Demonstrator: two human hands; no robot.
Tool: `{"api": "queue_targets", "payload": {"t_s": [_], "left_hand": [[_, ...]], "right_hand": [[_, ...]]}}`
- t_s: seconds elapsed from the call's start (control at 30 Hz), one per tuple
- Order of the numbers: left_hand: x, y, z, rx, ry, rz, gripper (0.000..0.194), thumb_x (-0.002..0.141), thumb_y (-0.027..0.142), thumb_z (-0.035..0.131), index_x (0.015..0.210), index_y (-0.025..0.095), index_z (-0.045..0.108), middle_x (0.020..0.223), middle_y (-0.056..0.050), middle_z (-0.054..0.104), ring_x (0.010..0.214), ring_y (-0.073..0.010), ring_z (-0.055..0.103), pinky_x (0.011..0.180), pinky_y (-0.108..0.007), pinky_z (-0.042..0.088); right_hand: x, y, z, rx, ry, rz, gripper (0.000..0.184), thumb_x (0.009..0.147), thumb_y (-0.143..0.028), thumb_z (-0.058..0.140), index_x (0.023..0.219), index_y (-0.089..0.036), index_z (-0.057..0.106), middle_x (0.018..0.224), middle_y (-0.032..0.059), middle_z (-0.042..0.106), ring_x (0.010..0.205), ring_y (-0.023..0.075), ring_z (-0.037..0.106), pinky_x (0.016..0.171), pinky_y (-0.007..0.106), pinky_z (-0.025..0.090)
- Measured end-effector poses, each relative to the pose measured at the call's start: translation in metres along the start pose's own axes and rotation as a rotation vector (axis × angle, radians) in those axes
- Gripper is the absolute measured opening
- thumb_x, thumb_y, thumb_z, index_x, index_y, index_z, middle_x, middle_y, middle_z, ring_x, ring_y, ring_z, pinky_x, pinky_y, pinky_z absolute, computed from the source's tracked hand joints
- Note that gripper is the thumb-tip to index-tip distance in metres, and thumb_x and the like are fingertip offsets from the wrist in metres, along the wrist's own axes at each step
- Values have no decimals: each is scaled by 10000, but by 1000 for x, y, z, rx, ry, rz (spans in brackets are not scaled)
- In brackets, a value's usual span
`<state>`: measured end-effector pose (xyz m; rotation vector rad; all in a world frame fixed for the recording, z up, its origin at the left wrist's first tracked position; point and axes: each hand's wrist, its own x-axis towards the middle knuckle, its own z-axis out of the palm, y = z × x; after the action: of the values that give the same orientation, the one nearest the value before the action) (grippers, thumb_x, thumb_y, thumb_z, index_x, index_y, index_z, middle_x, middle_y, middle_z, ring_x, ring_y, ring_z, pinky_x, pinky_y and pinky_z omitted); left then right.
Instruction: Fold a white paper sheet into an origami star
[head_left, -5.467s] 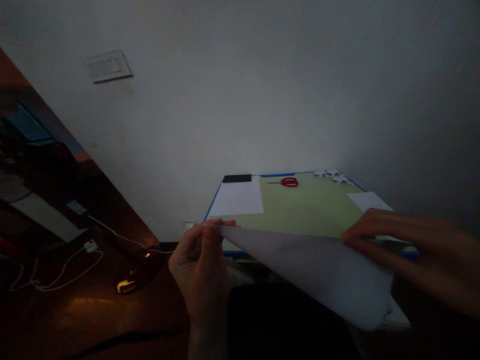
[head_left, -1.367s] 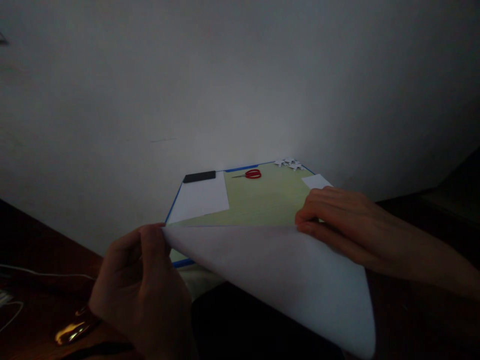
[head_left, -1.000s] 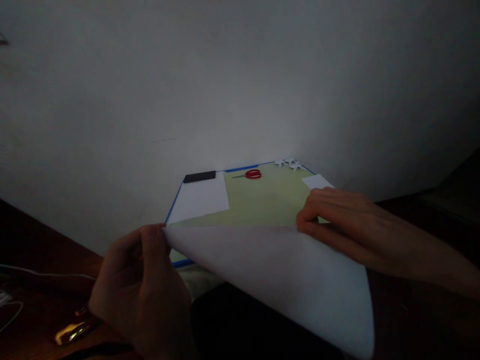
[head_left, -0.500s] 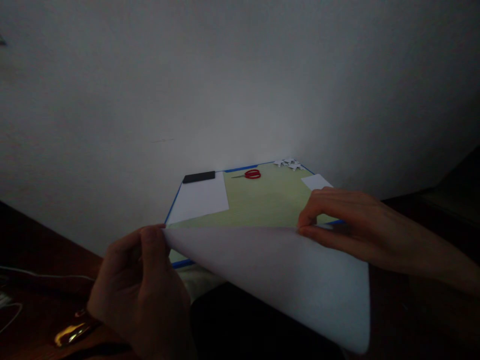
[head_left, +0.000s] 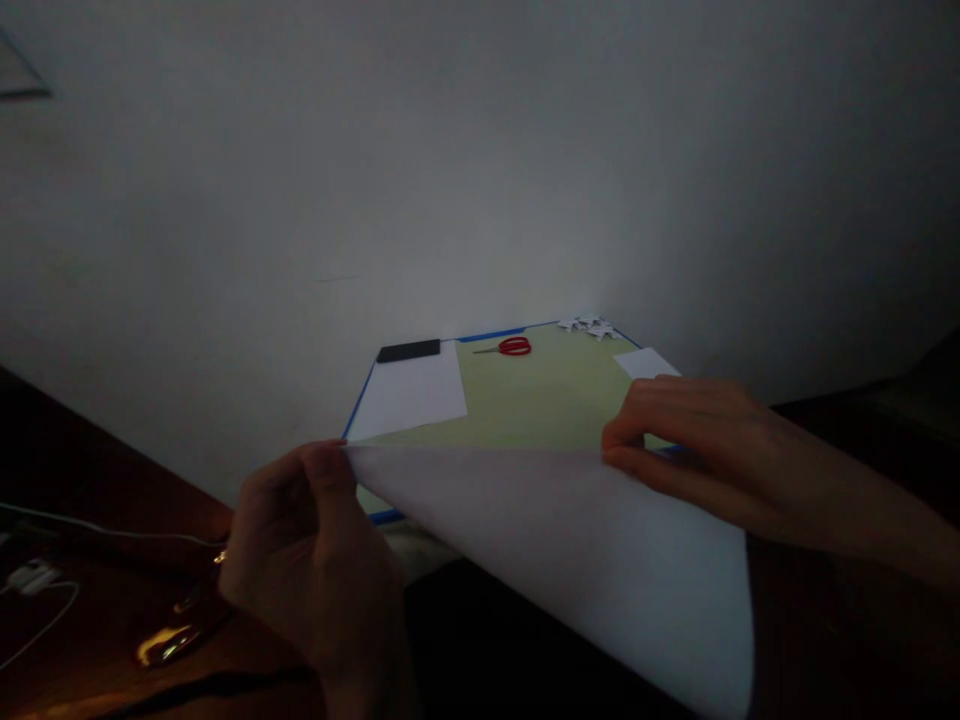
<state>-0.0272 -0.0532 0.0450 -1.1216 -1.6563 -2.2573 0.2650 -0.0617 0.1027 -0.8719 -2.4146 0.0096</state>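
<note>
A folded sheet of white paper [head_left: 570, 540] hangs between my hands in front of the table. Its left tip is pinched between thumb and fingers of my left hand [head_left: 319, 550]. My right hand [head_left: 697, 450] pinches the upper folded edge further right, and the loose part droops down toward my lap. Beyond the paper, red-handled scissors [head_left: 514, 346] lie on the table, blades pointing left. A larger white sheet [head_left: 416, 395] lies flat at the table's left side.
The pale green table [head_left: 540, 400] has blue edging and stands against a grey wall [head_left: 480, 170]. A black phone-like slab [head_left: 409, 350] rests on the flat sheet. Small white paper cutouts [head_left: 591, 326] are heaped at the back right, near another white paper [head_left: 646, 362]. White cables [head_left: 112, 530] run at left.
Both hands have kept their pinch on the folded paper, which now hangs broader than at first. The view swung right, then slightly back left. Scissors and cutouts stayed put on the table.
</note>
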Motion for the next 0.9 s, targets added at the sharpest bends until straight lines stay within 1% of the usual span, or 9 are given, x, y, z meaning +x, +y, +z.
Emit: {"api": "queue_targets", "payload": {"t_s": [0.07,0.1,0.13,0.2,0.27,0.37,0.57,0.73,0.9], "left_hand": [[-1,6,5,-72,15,-9,102,856,274,772,840,178,739,744,11,687,701,-167,629,625,-279,482],[-1,9,8,-140,8,-46,119,862,269,761,812,175,707,730,17,654,698,-153,606,617,-262,470],[-2,11,12,-204,8,-84,155,898,277,718,795,175,663,735,22,616,695,-136,579,612,-244,459],[-3,14,18,-230,-54,-148,186,975,320,620,840,194,596,750,36,558,665,-119,537,575,-222,438],[-2,12,22,-176,-14,-120,140,975,322,613,902,208,576,731,51,530,635,-120,514,532,-211,406],[0,8,25,-64,30,-25,132,961,319,626,921,201,582,724,52,544,631,-129,544,535,-225,421],[2,4,23,5,91,59,178,965,337,636,875,185,612,742,34,579,656,-142,571,584,-259,445],[2,4,17,-29,73,22,180,969,342,642,869,193,629,715,49,545,620,-132,491,564,-260,388],[4,14,13,-137,54,-23,241,946,319,650,746,199,590,667,47,482,616,-129,439,527,-243,364]], "right_hand": [[1,-3,1,10,16,2,249,1083,-340,541,927,-215,689,829,24,708,739,177,649,689,323,459],[1,-5,2,12,24,3,249,1082,-343,542,920,-218,683,817,21,701,733,178,648,682,323,457],[2,-7,2,13,30,3,251,1082,-348,541,916,-220,680,810,20,696,727,179,645,675,324,455],[3,-11,3,12,34,5,264,1082,-362,538,907,-222,679,801,21,694,710,182,637,658,327,450],[3,-14,4,12,37,-4,272,1083,-370,531,912,-223,684,804,26,700,703,188,635,649,332,447],[2,-16,4,-4,45,-18,248,1082,-368,537,934,-229,678,813,24,701,713,194,643,656,341,441],[5,-9,7,-26,42,-11,246,1083,-371,539,923,-230,661,805,15,687,698,190,645,651,345,426],[5,-6,8,2,44,4,218,1073,-368,554,932,-240,660,800,14,681,698,195,641,648,343,438],[-2,-5,3,37,30,26,203,1062,-373,571,923,-259,665,796,16,676,690,204,627,639,343,463]]}}
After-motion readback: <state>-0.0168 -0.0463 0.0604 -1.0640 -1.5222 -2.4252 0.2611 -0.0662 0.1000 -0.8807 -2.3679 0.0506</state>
